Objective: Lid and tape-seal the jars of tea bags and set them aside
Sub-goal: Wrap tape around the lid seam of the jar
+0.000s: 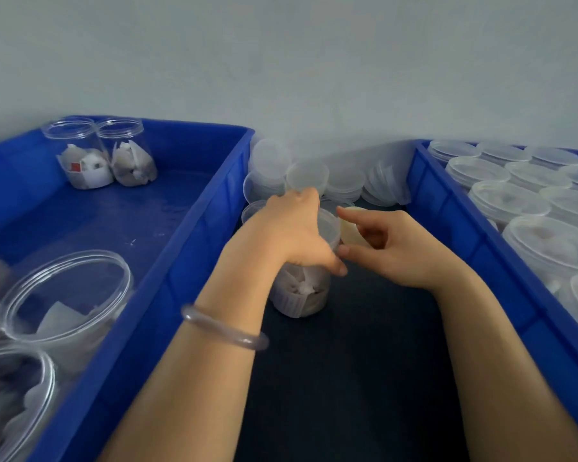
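The jar is gripped at its lid by the left hand, seemingly steadied for tape pinched in the right hand.

Blue left crate and blue right crate flank the dark tabletop.

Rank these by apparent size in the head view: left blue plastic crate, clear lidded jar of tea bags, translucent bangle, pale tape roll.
Largest: left blue plastic crate.
Next: clear lidded jar of tea bags and translucent bangle, similar; bangle is nearer the camera, so unranked.
Smallest: pale tape roll, partly hidden by the right hand.
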Tool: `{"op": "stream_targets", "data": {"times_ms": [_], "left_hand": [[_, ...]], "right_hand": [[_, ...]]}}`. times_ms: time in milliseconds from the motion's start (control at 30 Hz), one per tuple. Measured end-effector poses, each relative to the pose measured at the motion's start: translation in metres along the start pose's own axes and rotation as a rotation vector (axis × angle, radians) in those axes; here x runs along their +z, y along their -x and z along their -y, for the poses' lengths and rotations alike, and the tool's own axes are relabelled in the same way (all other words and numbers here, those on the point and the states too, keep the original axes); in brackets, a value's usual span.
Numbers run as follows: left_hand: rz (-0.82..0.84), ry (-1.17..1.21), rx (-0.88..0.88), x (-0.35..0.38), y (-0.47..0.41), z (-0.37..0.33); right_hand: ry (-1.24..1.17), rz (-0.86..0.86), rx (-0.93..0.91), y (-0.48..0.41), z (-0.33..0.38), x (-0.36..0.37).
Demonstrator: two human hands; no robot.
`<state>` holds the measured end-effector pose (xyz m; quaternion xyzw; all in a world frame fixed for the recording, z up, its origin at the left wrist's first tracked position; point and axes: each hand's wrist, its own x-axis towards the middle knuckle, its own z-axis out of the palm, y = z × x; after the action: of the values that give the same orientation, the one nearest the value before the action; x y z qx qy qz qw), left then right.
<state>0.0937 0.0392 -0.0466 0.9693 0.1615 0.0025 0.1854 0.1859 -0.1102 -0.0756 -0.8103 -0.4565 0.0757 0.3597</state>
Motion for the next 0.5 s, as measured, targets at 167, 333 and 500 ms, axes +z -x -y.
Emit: {"op": "stream_targets", "data": {"times_ms": [167, 333, 500], "left_hand": [[-0.083, 0.102, 0.128, 0.006, 0.006, 0.011], [-0.096, 0.069, 0.112, 0.006, 0.006, 0.006], [0.046, 0.105, 0.046, -0.006, 0.004, 0.003]], "right_hand": [[0.064, -0.009, -0.018, -0.005, 0.0, 0.004], [0.023, 0.029, 0.048, -0.004, -0.004, 0.004], [-0.102, 0.142, 0.068, -0.001, 0.002, 0.003]]}}
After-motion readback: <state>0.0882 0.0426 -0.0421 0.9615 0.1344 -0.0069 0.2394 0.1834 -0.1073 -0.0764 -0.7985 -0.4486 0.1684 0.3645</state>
